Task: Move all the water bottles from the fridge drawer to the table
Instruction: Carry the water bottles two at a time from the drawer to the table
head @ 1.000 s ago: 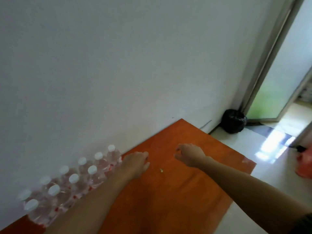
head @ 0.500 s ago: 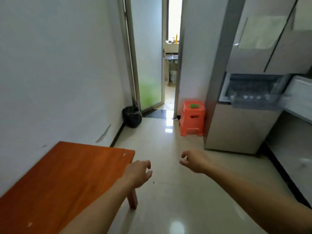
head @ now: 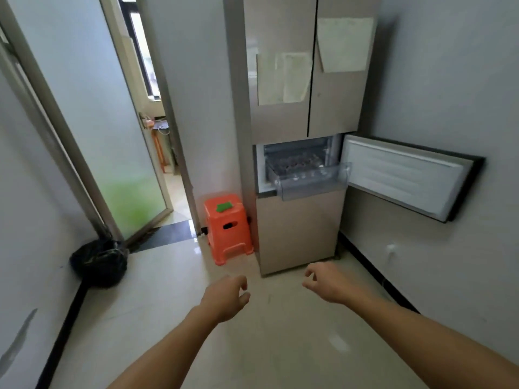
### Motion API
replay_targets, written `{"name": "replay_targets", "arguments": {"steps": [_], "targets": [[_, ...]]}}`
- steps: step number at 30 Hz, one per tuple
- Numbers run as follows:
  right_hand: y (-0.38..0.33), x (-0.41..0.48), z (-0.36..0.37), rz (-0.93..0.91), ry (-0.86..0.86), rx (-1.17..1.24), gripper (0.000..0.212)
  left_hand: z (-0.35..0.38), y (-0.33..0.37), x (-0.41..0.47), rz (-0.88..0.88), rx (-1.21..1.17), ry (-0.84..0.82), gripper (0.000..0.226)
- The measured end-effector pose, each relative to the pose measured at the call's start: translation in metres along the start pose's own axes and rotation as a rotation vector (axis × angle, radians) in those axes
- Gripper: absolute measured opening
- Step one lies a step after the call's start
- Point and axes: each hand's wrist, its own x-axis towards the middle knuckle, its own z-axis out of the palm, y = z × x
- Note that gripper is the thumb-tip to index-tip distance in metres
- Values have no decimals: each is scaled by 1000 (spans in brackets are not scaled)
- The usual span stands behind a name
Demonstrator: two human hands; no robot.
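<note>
left hand (head: 224, 297) loosely open, empty | right hand (head: 327, 284) same | drawer (head: 309, 178) out; bottles (head: 295, 164) blurred, seemingly upright

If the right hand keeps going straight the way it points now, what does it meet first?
Probably the fridge's lower front panel, below the open drawer. The right hand is empty, with only bare floor between; depth is unclear.
</note>
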Motion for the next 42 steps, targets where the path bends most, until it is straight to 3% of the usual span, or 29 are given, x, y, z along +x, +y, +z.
{"name": "replay_targets", "arguments": {"steps": [7,16,27,30,37,42], "targets": [[54,98,-73,173,152,68,32,-51,25,173,192,40,12,18],[159,207,-100,316,123,102,33,-27,98,334,345,75,-108,27],[273,420,-186,243,162,195,32,-41,150,540,223,-54,-23,20],[279,458,-193,211,128,209,31,-31,152,569,174,-80,-57,20],[288,569,-209,125,148,233,11,-36,140,677,98,-176,61,15],[302,655,-231,168,175,244,19,-28,127,770,14,-317,38,13]]}}
